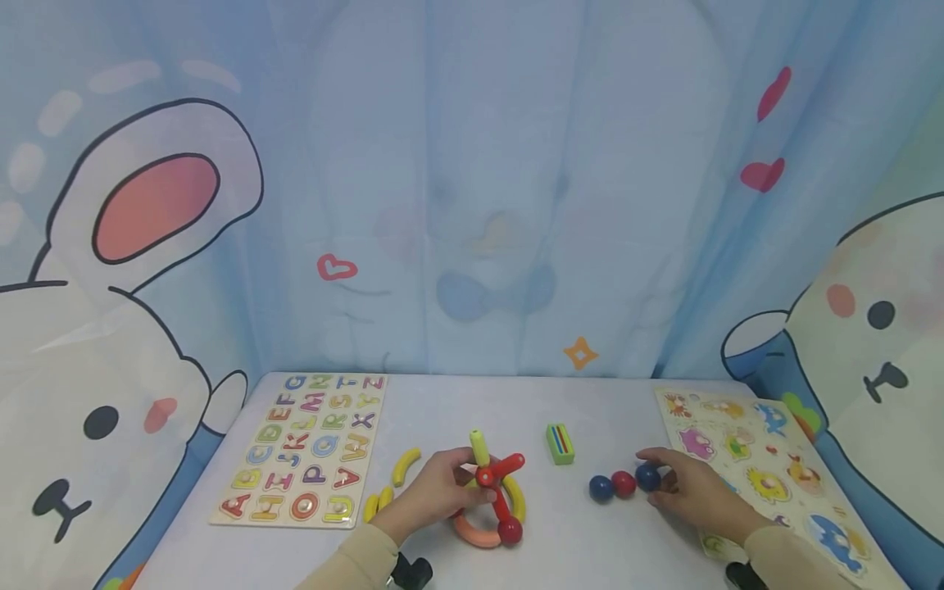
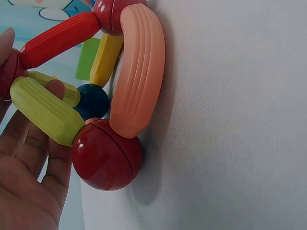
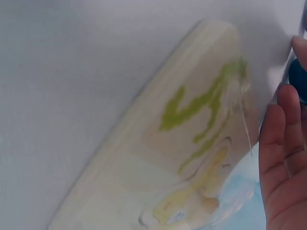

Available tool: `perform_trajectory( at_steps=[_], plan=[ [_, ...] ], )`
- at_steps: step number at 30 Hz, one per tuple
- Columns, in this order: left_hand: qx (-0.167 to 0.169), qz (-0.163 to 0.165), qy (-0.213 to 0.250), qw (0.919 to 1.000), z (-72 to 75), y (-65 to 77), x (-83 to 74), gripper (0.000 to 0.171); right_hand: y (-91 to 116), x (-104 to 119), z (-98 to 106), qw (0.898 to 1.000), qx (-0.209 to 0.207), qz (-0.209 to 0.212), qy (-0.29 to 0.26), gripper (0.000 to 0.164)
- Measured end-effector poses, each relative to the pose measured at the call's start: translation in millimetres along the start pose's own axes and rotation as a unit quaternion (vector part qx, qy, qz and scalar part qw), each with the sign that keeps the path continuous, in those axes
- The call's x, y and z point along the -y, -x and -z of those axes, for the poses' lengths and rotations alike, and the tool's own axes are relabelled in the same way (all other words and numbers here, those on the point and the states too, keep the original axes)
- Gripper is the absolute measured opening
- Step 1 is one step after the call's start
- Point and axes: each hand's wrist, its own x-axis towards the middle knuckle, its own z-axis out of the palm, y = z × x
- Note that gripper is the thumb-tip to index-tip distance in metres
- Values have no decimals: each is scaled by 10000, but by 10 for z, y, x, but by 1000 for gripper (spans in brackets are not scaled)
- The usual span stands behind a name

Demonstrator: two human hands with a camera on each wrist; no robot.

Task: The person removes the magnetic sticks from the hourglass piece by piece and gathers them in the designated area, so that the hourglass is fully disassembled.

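My left hand (image 1: pixel 435 490) grips a built frame of magnetic rods and balls, its thumb near the upper red ball (image 1: pixel 484 476). A yellow-green rod (image 1: pixel 479 447) and red rods (image 1: pixel 507 465) branch from that ball. At the frame's base, a curved salmon rod (image 2: pixel 139 72) meets a lower red ball (image 2: pixel 108 155); a curved yellow rod (image 1: pixel 516 500) lies behind. My right hand (image 1: pixel 693 490) pinches a dark blue ball (image 1: pixel 648 477) between thumb and fingers. This ball ends a row with a red ball (image 1: pixel 624 484) and another blue ball (image 1: pixel 601 489).
Left stands an alphabet puzzle board (image 1: pixel 251 483), with loose curved yellow rods (image 1: pixel 406 465) beside my left hand. A small green block with coloured stripes (image 1: pixel 560 444) lies toward the back. An animal puzzle board (image 1: pixel 737 447) extends beneath my right forearm. A printed curtain (image 1: pixel 501 164) hangs behind the table.
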Motion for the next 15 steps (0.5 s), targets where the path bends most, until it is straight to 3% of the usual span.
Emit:
perform_trajectory(
  at_steps=[15],
  plan=[
    [-47, 21, 13, 10000, -17, -11, 16, 40, 49, 56, 68, 9993, 203, -309, -104, 75]
  ],
)
